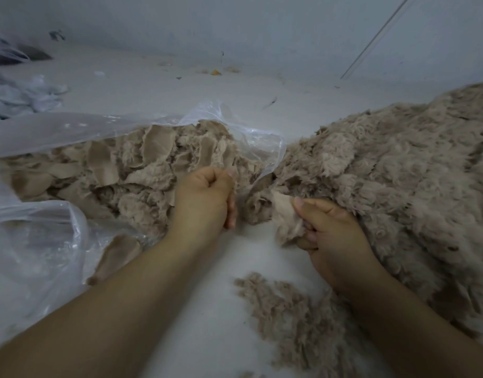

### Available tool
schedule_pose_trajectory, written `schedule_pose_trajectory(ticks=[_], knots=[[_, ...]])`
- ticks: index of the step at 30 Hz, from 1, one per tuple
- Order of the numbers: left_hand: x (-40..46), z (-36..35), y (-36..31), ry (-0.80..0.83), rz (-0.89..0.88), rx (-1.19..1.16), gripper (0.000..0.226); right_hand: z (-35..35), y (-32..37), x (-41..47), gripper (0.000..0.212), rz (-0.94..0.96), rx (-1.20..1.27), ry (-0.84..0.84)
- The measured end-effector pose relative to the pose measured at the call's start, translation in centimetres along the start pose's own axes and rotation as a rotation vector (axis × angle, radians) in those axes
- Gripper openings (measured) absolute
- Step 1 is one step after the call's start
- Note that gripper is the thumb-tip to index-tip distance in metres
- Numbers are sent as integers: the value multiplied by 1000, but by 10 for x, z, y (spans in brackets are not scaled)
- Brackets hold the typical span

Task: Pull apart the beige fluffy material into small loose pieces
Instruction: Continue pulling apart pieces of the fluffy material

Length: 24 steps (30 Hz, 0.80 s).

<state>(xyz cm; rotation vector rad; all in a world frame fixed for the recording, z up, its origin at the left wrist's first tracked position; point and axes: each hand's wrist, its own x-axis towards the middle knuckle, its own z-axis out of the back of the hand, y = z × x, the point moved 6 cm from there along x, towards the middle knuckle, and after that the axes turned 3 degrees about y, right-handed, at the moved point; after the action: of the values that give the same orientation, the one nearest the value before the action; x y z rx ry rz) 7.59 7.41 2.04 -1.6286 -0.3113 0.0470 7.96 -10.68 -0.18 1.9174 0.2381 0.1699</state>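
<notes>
A big heap of beige fluffy material spreads to the right; torn pieces fill a clear plastic bag to the left. The right hand grips a tuft at the heap's edge. The left hand, just beside, is curled; what it holds cannot be told.

**Figure: The person's forearms and hands, head view**

Two bare forearms enter from the lower edge, neither covered by a sleeve within the view. The left hand and right hand wear no gloves, rings, watch or bands. The right thumbnail is short and unpainted. No markings are visible on either arm.
</notes>
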Motion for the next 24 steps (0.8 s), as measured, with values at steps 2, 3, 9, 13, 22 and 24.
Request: schedule_pose_trajectory(ticks=[2,3,9,13,22,24], knots=[[-3,-7,4,139,59,15,42,1,0,1,26,44,-63,2],[-8,-14,7,226,95,27,42,1,0,2,26,59,-100,11],[-19,-37,14,371,166,161,35,-2,0,3,28,47,-120,63],[-13,-26,10,332,205,190,27,-2,0,4,48,58,-98,32],[-15,-30,7,436,239,36,14,1,-3,5,31,40,-136,61],[-15,-29,9,416,254,-36,10,3,-4,6,33,26,-151,60]])
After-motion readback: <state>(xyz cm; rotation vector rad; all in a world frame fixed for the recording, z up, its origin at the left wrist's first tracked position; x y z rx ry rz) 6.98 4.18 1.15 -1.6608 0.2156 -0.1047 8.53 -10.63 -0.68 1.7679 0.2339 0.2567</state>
